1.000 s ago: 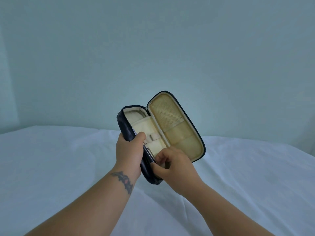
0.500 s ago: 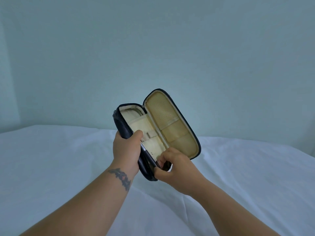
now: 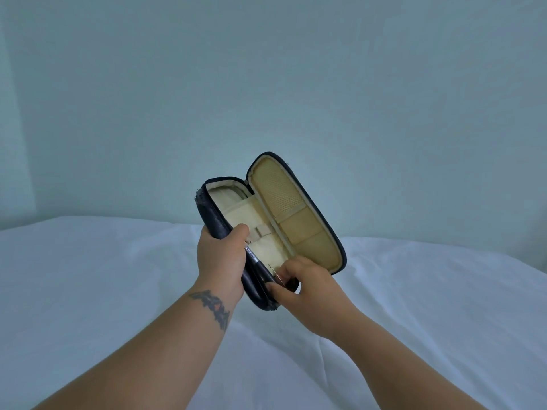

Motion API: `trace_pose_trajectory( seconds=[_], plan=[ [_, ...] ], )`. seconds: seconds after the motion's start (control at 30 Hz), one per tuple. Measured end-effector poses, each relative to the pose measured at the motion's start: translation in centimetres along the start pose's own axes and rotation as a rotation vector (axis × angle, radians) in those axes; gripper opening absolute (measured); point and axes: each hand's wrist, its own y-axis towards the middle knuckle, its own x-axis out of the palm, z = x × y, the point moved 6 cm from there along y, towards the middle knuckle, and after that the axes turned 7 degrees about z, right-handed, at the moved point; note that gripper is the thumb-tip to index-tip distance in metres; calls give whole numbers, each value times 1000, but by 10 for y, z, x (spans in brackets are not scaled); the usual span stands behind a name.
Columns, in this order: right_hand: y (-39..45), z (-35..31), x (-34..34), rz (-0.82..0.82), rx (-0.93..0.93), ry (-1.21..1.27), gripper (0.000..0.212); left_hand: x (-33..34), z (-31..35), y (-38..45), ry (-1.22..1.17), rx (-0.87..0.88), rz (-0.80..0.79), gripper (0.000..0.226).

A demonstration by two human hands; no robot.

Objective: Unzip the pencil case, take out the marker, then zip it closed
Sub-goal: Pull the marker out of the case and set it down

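Note:
A dark pencil case (image 3: 214,216) with a cream lining is held up in the air, unzipped, its lid (image 3: 296,214) swung open to the right. My left hand (image 3: 220,258) grips the case's left wall, thumb over the rim. A dark marker (image 3: 257,263) with a silver band lies along the near edge of the inner compartment. My right hand (image 3: 305,288) pinches the marker's lower end at the case's near corner. The marker's tip is hidden behind my right fingers.
A white sheet (image 3: 88,276) covers the surface below the hands, with soft creases. A plain pale wall (image 3: 266,84) stands behind.
The case has tilted and shifted slightly left and up. My right hand has drawn the marker partly out, so more of its barrel shows along the case's edge.

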Motion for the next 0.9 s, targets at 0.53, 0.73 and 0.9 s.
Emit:
trace_pose_trajectory(
  seconds=[0.53,0.73,0.9],
  plan=[
    [2,38,-7,-130,332,475,25,-10,-10,11,-27,-96,40,18],
    [1,54,-7,-129,419,729,21,-8,-15,12,15,-119,22,18],
    [1,59,-8,-118,456,861,18,-8,-19,13,10,-153,14,19]
  ],
)
